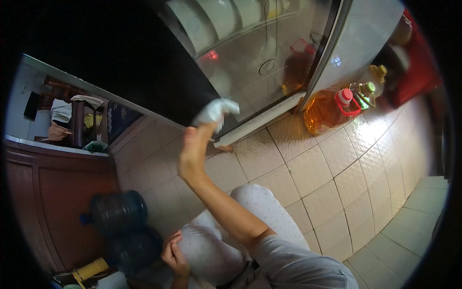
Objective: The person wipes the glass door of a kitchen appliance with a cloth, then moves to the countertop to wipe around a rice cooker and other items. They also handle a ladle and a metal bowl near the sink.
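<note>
My right hand (195, 153) is stretched forward with a white cloth (216, 112) in its fingers. The cloth lies at the lower corner of a glass-doored cabinet (258, 117), by the dark side panel. Blur hides whether it presses on the glass or the frame. Behind the glass, several white plates (202, 29) stand on edge in a rack. My left hand (175, 254) rests on my bent left knee (209, 249), holding nothing.
A jug of amber oil (319, 113) with a red cap stands on the tiled floor (260, 159) right of the cabinet, other bottles (368, 88) behind it. Two large blue water bottles (119, 209) lie at left before a brown wooden door (72, 195). A yellow object (90, 271) sits lower left.
</note>
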Action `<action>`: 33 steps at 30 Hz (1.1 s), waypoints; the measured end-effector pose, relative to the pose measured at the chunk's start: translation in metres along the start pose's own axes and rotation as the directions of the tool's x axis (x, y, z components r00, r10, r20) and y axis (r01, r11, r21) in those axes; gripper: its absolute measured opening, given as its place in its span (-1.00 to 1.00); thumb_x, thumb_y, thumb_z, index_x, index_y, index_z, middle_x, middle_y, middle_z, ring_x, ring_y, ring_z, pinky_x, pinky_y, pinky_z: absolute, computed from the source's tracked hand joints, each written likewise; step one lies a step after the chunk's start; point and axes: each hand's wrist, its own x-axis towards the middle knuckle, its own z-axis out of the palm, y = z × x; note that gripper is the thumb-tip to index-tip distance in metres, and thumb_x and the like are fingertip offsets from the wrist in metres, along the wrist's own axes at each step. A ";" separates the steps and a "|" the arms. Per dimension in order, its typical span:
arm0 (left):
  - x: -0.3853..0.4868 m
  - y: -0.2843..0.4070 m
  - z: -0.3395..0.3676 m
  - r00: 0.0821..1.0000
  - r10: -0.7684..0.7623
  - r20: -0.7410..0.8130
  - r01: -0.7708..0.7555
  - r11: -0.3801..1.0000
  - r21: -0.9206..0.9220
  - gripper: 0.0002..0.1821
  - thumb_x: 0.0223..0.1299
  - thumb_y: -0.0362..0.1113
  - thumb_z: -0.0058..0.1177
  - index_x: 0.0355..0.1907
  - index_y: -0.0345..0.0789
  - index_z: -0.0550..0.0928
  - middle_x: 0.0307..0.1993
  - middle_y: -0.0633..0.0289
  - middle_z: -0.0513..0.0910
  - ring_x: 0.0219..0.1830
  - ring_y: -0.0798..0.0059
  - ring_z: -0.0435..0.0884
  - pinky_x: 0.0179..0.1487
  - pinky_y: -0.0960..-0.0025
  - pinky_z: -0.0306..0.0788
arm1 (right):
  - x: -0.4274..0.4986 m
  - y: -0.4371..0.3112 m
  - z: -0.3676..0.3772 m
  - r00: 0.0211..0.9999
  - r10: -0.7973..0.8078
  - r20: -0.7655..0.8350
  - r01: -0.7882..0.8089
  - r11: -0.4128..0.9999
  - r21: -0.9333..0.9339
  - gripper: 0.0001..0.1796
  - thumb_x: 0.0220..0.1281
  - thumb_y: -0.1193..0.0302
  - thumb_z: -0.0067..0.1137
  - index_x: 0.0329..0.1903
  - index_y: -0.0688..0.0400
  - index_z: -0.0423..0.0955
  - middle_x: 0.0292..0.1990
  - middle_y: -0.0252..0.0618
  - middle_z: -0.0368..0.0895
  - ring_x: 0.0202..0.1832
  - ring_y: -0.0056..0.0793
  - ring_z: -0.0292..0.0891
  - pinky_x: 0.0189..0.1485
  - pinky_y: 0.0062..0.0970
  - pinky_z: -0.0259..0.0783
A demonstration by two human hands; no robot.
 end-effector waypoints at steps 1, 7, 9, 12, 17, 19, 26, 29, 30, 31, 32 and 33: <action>0.000 0.002 0.000 1.000 -0.004 -0.003 0.004 1.000 -0.009 -0.68 0.28 -0.38 -0.25 -0.36 -0.52 0.60 -0.22 -0.03 0.66 -0.08 0.14 0.60 0.07 0.20 0.42 | 0.015 -0.025 -0.003 0.991 -0.086 0.106 0.093 0.994 -0.062 -0.09 0.40 0.09 -0.19 0.40 0.44 -0.47 0.45 0.16 -0.55 0.49 -0.05 -0.68 0.45 -0.21 -0.56; 0.002 -0.007 -0.005 0.994 0.113 -0.001 -0.113 0.993 0.019 -0.67 0.30 -0.37 -0.24 -0.35 -0.52 0.61 -0.22 -0.04 0.66 -0.08 0.17 0.61 0.03 0.21 0.45 | 0.070 0.052 -0.052 0.952 0.188 -0.242 -0.182 0.982 0.047 -0.17 0.44 0.08 -0.27 0.41 0.43 -0.36 0.46 0.12 -0.36 0.50 -0.16 -0.46 0.46 -0.35 -0.46; 0.001 -0.006 -0.002 0.994 0.104 -0.022 -0.104 0.994 -0.027 -0.67 0.30 -0.36 -0.24 -0.35 -0.51 0.61 -0.22 -0.03 0.66 -0.09 0.16 0.61 0.03 0.21 0.45 | 0.064 0.073 -0.060 0.956 0.219 -0.195 -0.198 0.972 0.124 -0.22 0.45 0.15 -0.27 0.41 0.42 -0.35 0.44 0.10 -0.29 0.49 -0.13 -0.37 0.46 -0.37 -0.43; 0.005 -0.003 0.004 0.996 0.090 -0.010 -0.090 0.995 -0.042 -0.67 0.30 -0.36 -0.24 -0.35 -0.51 0.62 -0.24 -0.02 0.67 -0.08 0.16 0.61 0.03 0.20 0.45 | 0.034 0.063 -0.026 0.946 0.180 -0.268 -0.173 0.984 0.050 -0.26 0.44 0.25 -0.25 0.40 0.42 -0.33 0.42 0.09 -0.27 0.45 -0.12 -0.28 0.44 -0.37 -0.34; 0.003 -0.004 0.003 0.997 0.080 0.001 -0.080 0.997 0.020 -0.68 0.28 -0.37 -0.23 -0.36 -0.51 0.62 -0.24 -0.02 0.67 -0.08 0.15 0.61 0.03 0.21 0.44 | 0.028 0.020 -0.020 0.959 -0.270 0.087 0.283 0.929 -0.239 -0.07 0.29 0.31 -0.05 0.40 0.44 -0.48 0.44 0.22 -0.46 0.50 -0.05 -0.48 0.46 -0.23 -0.46; 0.007 -0.004 0.003 0.994 0.107 0.001 -0.107 0.994 0.029 -0.69 0.26 -0.38 -0.22 -0.36 -0.51 0.62 -0.24 -0.02 0.67 -0.08 0.16 0.61 0.03 0.22 0.44 | 0.053 0.060 -0.039 0.987 0.060 -0.146 -0.070 0.996 -0.059 -0.18 0.42 0.20 -0.25 0.39 0.46 -0.45 0.45 0.18 -0.41 0.49 -0.11 -0.40 0.47 -0.31 -0.40; 0.003 -0.004 -0.002 0.998 0.067 0.002 -0.067 0.997 0.029 -0.69 0.25 -0.39 -0.22 -0.37 -0.51 0.63 -0.22 -0.02 0.66 -0.09 0.15 0.61 0.05 0.22 0.43 | 0.092 0.039 -0.036 0.935 0.081 -0.346 -0.025 0.986 0.163 -0.25 0.49 0.05 -0.39 0.44 0.31 -0.33 0.41 -0.02 -0.18 0.45 -0.26 -0.26 0.44 -0.38 -0.30; -0.002 -0.004 -0.001 1.000 -0.008 -0.023 0.008 1.000 -0.017 -0.69 0.26 -0.39 -0.23 -0.37 -0.51 0.62 -0.22 -0.03 0.66 -0.10 0.16 0.61 0.04 0.22 0.43 | 0.100 -0.045 -0.002 0.902 -0.421 -0.097 0.414 0.907 -0.080 -0.15 0.41 0.01 -0.29 0.44 0.30 -0.39 0.47 0.06 -0.53 0.51 -0.14 -0.57 0.47 -0.20 -0.44; -0.001 -0.002 0.001 0.999 -0.014 -0.030 0.013 0.999 -0.051 -0.69 0.26 -0.39 -0.23 -0.37 -0.51 0.62 -0.22 -0.03 0.66 -0.10 0.17 0.61 0.04 0.22 0.43 | 0.092 -0.042 0.007 0.814 -0.579 0.051 0.573 0.783 -0.242 -0.09 0.34 -0.08 -0.22 0.45 0.29 -0.29 0.47 0.09 -0.43 0.50 0.04 -0.57 0.45 -0.03 -0.46; 0.002 -0.002 0.003 1.000 -0.001 -0.009 0.001 0.999 -0.039 -0.69 0.27 -0.38 -0.23 -0.37 -0.51 0.62 -0.22 -0.03 0.66 -0.10 0.18 0.61 0.04 0.22 0.43 | 0.071 -0.033 0.007 0.769 -0.594 0.237 0.639 0.709 -0.298 -0.09 0.29 -0.11 -0.18 0.44 0.28 -0.17 0.45 0.17 -0.33 0.47 0.20 -0.46 0.42 0.09 -0.43; 0.005 -0.002 0.003 1.000 0.017 0.011 -0.017 1.000 -0.023 -0.69 0.27 -0.38 -0.23 -0.36 -0.51 0.62 -0.23 -0.03 0.66 -0.10 0.18 0.61 0.04 0.22 0.43 | 0.057 -0.008 -0.004 0.650 -0.658 0.381 0.760 0.550 -0.346 -0.07 0.19 -0.09 -0.05 0.42 0.28 -0.07 0.43 0.22 -0.25 0.46 0.25 -0.40 0.43 0.07 -0.42; 0.009 -0.003 0.001 0.999 0.038 0.026 -0.038 0.999 -0.002 -0.69 0.28 -0.38 -0.23 -0.36 -0.51 0.62 -0.24 -0.02 0.66 -0.11 0.19 0.61 0.04 0.22 0.43 | 0.045 0.026 -0.016 0.514 -0.684 0.518 0.856 0.372 -0.358 -0.04 0.09 -0.07 0.09 0.39 0.29 0.03 0.41 0.27 -0.16 0.44 0.29 -0.33 0.43 0.04 -0.42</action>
